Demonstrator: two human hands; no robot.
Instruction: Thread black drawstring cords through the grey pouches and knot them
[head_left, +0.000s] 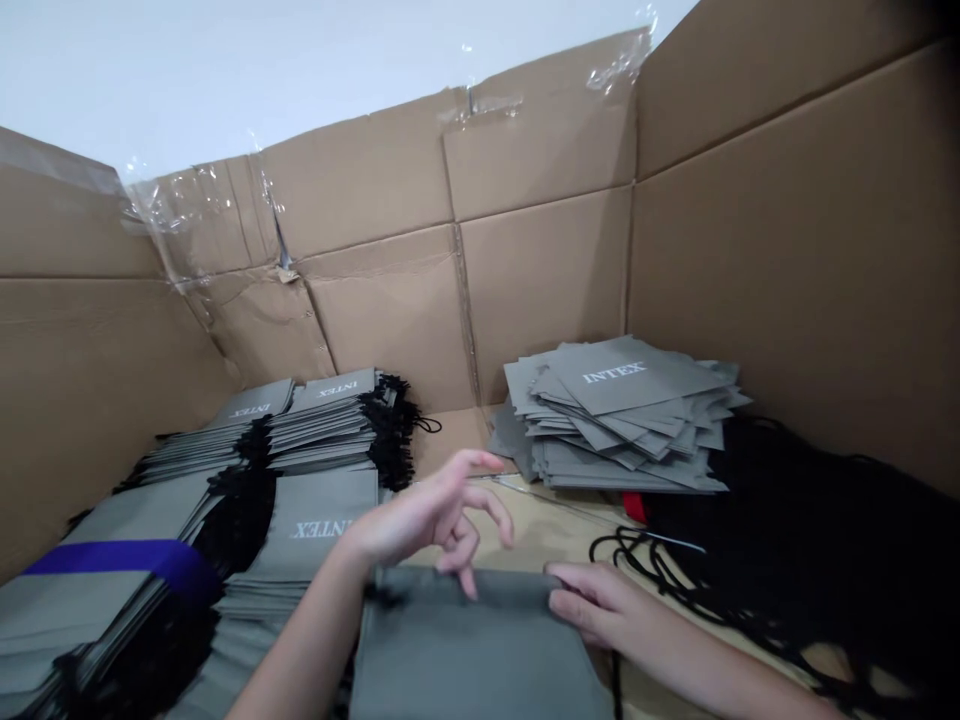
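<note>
Right hand [592,605] pinches grey pouch [480,655] by top corner, apparently steadying it; left hand [439,515], loosely spread, poises at top edge; black cords [795,545] lie handily near.

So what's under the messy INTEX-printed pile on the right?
A bit of something red shows at the front edge of the pile, near the black cords. The rest of the red thing, and anything else underneath, is covered and can't be seen.
</note>
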